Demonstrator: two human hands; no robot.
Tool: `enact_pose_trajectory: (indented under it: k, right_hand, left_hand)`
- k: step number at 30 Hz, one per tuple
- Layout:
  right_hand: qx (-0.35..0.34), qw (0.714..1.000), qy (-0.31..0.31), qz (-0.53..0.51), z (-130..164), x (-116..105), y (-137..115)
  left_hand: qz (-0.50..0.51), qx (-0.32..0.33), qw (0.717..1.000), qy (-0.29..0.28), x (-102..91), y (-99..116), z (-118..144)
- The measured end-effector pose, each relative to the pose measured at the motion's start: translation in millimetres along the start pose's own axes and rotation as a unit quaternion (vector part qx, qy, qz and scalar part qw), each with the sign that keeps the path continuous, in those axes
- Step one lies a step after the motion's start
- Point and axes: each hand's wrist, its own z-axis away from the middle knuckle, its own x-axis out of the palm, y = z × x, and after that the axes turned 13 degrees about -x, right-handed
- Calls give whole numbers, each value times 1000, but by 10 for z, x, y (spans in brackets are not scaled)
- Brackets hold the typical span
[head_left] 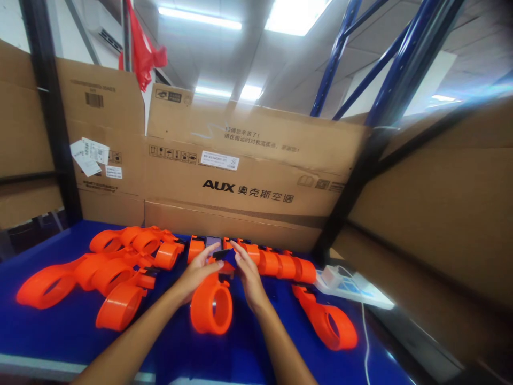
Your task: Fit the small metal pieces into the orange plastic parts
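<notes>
Left grip (pixel 201 271) and right grip (pixel 249 272) face each other at mid-worktop (pixel 244 347), over the far end of an orange holder (pixel 201 309). It is a glossy, wide-walled ring, its hole seen at a slant. Between the hands sits a dark piece (pixel 229 256) — blue on the right, nearly black on the left. Left thumb and fingers are closed on its black side; right fingers lie against the blue, though I cannot tell whether they clamp it. The holder's ring end is nearest, its other end pointing away toward the carton (pixel 180 182) — long axis roughly front to back. Other holders (pixel 116 313) lie to both sides and behind.
</notes>
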Motion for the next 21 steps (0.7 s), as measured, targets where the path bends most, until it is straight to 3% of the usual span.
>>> enact_pose_trajectory:
  k: [3, 7, 11, 21]
  right_hand:
    - [21, 996, -35, -76, -13, 21, -21]
    - [26, 998, -28, -50, 12, 58, -14]
    - [15, 999, -33, -4, 40, 100, 1]
    - [-8, 999, -29, 23, 40, 185, -22]
  left_hand:
    - [6, -10, 999, -32, 29, -2, 55]
    - [9, -44, 996, -78, 33, -38, 78]
    - [-17, -56, 997, -51, 32, -82, 33]
    - [-41, -4, 999, 4, 46, -39, 13]
